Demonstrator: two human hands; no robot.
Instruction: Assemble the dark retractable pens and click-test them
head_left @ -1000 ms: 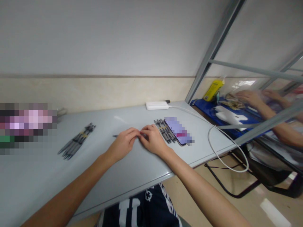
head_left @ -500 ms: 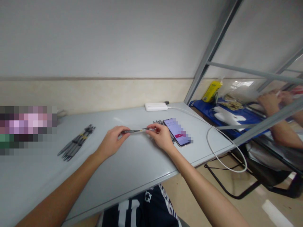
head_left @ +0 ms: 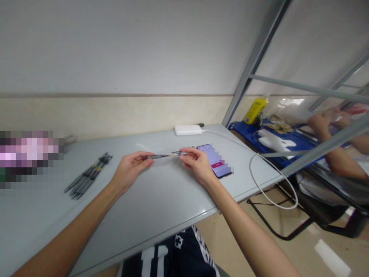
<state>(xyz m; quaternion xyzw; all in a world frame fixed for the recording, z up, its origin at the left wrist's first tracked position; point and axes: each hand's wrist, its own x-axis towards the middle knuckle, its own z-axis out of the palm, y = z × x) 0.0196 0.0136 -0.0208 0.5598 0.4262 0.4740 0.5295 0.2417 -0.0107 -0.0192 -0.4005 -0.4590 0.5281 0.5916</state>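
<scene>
- Left hand (head_left: 129, 169) and right hand (head_left: 197, 163) are now standing apart, where a second earlier they were nearly meeting.
- Both forearms are angling inward, holding a grey pen (head_left: 158, 156) nearly level over the table (head_left: 144, 215).
- Left fingers are pinching one end; right thumb and fingers are closing on the other.
- Grey pens (head_left: 85, 180) are lying grouped at left; a white box (head_left: 188, 130) and phone (head_left: 207, 154) are resting rightward, before a metal frame (head_left: 245, 82).
</scene>
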